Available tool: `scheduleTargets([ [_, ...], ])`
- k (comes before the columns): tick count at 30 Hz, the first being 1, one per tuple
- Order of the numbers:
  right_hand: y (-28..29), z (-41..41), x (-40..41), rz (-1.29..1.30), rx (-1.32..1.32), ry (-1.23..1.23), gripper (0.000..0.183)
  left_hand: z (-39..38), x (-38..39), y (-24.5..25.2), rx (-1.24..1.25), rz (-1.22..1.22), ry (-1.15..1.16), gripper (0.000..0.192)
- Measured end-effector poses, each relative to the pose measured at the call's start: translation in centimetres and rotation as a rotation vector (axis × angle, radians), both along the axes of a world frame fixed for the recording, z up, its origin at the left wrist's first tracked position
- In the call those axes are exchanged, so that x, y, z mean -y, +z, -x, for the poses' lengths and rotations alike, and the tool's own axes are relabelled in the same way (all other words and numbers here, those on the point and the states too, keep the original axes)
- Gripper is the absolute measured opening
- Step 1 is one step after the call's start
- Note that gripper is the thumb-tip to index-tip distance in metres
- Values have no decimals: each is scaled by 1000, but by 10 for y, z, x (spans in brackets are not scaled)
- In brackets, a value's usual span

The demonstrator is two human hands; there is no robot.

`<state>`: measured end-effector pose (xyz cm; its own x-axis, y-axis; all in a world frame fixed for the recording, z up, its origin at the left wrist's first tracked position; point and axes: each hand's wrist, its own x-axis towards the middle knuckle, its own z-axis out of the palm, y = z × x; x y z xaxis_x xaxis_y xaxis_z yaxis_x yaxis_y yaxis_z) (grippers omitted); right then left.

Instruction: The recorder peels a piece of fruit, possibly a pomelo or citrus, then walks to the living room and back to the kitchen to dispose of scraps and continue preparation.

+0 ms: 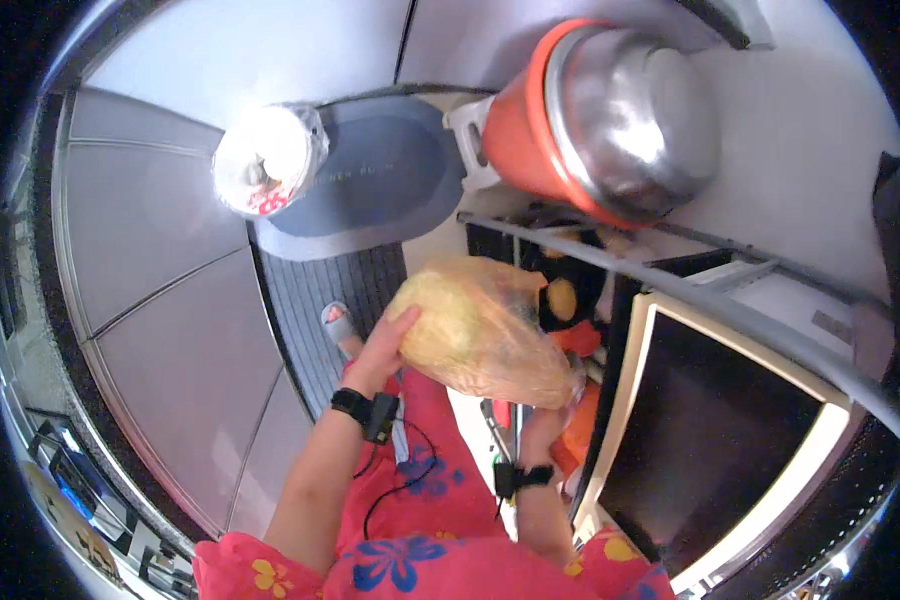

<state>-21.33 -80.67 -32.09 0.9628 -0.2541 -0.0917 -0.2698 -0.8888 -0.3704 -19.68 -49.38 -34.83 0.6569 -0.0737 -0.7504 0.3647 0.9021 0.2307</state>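
Note:
Both hands hold a thin, see-through plastic bag (487, 330) with a large, rounded, pale yellow-green thing in its left end; what it is cannot be told. My left hand (390, 337) grips the bag's left side, thumb on top and fingers hidden beneath. At the bag's lower right end, my right hand (551, 427) is on the gathered plastic, its fingers largely hidden by the bag. Each wrist wears a black strap with a small device; a cable hangs from the left one.
Right, a metal rack (600, 259) holds a black-fronted appliance (712, 435) and packed items. Beyond stands a red bin with a steel bowl-like top (637, 127). A lined white bin (270, 161) stands by a grey mat (375, 172). Cabinets (157, 300) line the left.

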Motion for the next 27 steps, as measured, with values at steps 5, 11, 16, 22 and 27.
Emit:
scheduleTargets([
  [5,2,96,39,-662,-145,-503,41,-65,66,30,91,-223,-68,52],
  [11,48,107,31,-836,-38,-759,39,-138,184,-4,-128,-387,204,56],
  [16,48,90,16,-761,111,-623,36,-171,218,-32,-207,-958,-174,75],
  [22,80,85,5,-367,-152,-282,40,-147,165,-28,249,-685,-190,80],
  [27,103,60,-60,-865,-28,-303,38,-82,29,64,295,-520,-758,64],
])
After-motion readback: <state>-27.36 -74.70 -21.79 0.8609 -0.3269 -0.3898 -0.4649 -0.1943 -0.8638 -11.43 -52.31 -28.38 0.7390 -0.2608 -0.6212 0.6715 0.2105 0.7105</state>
